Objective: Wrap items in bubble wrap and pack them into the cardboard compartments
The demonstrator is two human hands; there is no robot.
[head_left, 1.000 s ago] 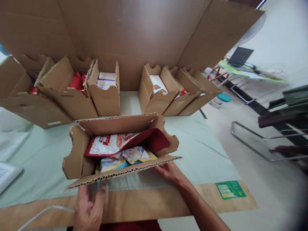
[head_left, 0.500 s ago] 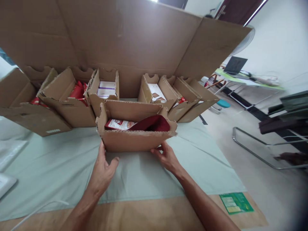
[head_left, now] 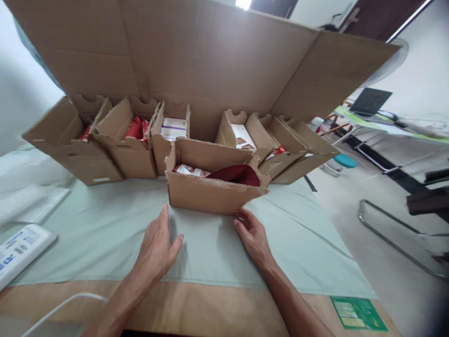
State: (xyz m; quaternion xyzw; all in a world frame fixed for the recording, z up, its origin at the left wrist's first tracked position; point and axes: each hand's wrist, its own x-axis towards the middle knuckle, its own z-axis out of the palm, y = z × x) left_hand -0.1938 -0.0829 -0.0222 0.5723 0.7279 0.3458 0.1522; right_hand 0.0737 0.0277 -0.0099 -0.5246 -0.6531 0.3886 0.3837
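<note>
i see my left hand open, fingers loosely apart, low over the cloth, just short of the cardboard box. my right hand is open too, its fingertips touching the box's lower corner. the box sits on the cloth.

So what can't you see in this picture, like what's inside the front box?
All from the head view.
Front box: its near wall hides most of the contents; only the tops of a red packet and a white packet show.
White pack: cut off by the left edge, print too small to read.
Green card: writing too small.
Right hand: fingertips at the box's bottom edge; touching or not, unclear.
</note>
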